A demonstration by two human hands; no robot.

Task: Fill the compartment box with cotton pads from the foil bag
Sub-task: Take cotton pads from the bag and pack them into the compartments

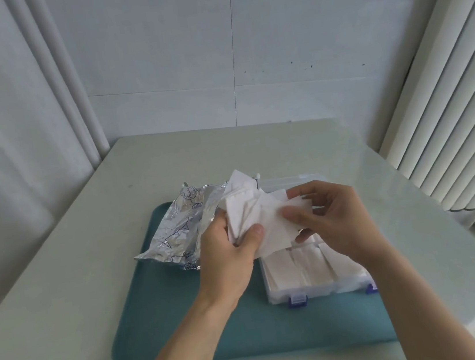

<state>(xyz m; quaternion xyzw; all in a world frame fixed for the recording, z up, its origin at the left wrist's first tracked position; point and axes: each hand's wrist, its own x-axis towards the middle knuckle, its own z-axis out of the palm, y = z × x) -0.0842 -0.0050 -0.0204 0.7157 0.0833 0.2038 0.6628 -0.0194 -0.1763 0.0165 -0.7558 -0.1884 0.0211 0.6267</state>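
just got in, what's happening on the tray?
A person is loading cotton pads into the compartment box. The left hand grips a loose stack of cotton pads above the box, and the right hand pinches one off it. Near compartments already hold pads. The foil bag lies on the teal tray.

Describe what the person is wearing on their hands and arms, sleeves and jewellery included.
Nothing is worn that shows. The left hand and right hand are bare, with no gloves, rings, watch or bracelet visible. Both forearms are bare too, from the wrists down to the bottom edge of the picture, so no sleeve comes into view. The fingernails look short and unpainted.
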